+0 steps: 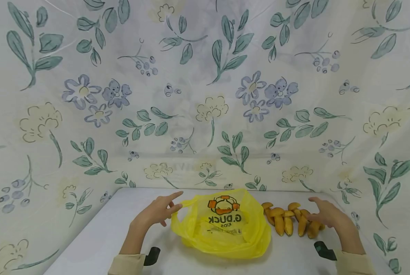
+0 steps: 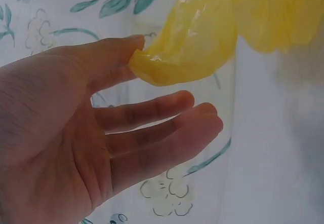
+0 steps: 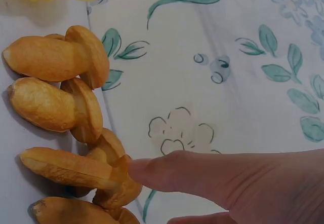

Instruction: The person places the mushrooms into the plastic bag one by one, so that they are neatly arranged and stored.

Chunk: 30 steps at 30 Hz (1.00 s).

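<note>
A crumpled yellow plastic bag [image 1: 225,240] with a printed duck lies on the white table. My left hand [image 1: 156,211] is at its left side, fingers mostly straight and spread. In the left wrist view, the handle of the bag [image 2: 197,46] meets the tip of the upper digit of my left hand [image 2: 66,107]; no firm hold shows. Several brown mushrooms [image 1: 278,221] lie in a row right of the bag. My right hand [image 1: 330,215] is over the row's right end, fingers spread. One fingertip overlaps a mushroom [image 3: 66,167] in the right wrist view; contact is unclear.
The white table [image 1: 105,229] ends at the back against a hanging cloth [image 1: 205,152] printed with flowers and leaves. That cloth also rises along the left and right sides. A black wrist device [image 1: 152,256] sits by each sleeve.
</note>
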{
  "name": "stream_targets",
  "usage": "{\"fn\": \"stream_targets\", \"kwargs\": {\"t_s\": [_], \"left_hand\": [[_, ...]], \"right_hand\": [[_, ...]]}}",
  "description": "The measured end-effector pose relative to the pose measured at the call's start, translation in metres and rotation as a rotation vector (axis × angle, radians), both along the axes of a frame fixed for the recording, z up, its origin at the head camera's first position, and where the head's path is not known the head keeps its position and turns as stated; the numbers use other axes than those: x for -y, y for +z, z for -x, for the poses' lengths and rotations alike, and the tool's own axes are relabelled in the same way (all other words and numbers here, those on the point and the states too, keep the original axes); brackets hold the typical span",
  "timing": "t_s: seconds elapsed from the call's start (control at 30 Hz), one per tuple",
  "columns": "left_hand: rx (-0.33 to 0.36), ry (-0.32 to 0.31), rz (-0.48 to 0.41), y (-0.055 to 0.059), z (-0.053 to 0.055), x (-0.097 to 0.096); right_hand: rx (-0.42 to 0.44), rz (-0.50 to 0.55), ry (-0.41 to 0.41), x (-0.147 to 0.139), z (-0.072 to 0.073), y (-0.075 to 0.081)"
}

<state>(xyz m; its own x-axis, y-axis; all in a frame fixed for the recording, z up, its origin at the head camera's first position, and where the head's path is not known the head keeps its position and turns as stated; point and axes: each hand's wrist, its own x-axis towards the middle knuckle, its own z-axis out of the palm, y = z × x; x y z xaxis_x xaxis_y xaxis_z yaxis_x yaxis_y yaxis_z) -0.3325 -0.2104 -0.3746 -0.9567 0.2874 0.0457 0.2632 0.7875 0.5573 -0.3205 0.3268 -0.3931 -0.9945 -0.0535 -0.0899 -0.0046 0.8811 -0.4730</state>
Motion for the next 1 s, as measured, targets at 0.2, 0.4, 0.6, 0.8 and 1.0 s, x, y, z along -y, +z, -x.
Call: {"fn": "stream_targets", "kwargs": {"t_s": [0.2, 0.4, 0.6, 0.8, 1.0], "left_hand": [[-0.001, -0.045, -0.014, -0.001, 0.001, 0.002], [0.009, -0.082, -0.022, -0.002, 0.002, 0.003], [0.002, -0.099, -0.019, -0.001, 0.001, 0.003], [-0.005, -0.115, -0.015, -0.001, 0.002, 0.002], [-0.004, -0.092, -0.014, -0.002, 0.002, 0.001]], "right_hand": [[0.042, -0.006, -0.03, -0.003, -0.001, 0.0], [0.14, 0.017, -0.068, -0.004, -0.001, -0.003], [0.177, 0.05, -0.061, -0.005, 0.0, -0.008], [0.207, 0.056, -0.09, -0.004, 0.002, -0.013], [0.215, 0.063, -0.098, -0.003, 0.0, -0.015]]}}
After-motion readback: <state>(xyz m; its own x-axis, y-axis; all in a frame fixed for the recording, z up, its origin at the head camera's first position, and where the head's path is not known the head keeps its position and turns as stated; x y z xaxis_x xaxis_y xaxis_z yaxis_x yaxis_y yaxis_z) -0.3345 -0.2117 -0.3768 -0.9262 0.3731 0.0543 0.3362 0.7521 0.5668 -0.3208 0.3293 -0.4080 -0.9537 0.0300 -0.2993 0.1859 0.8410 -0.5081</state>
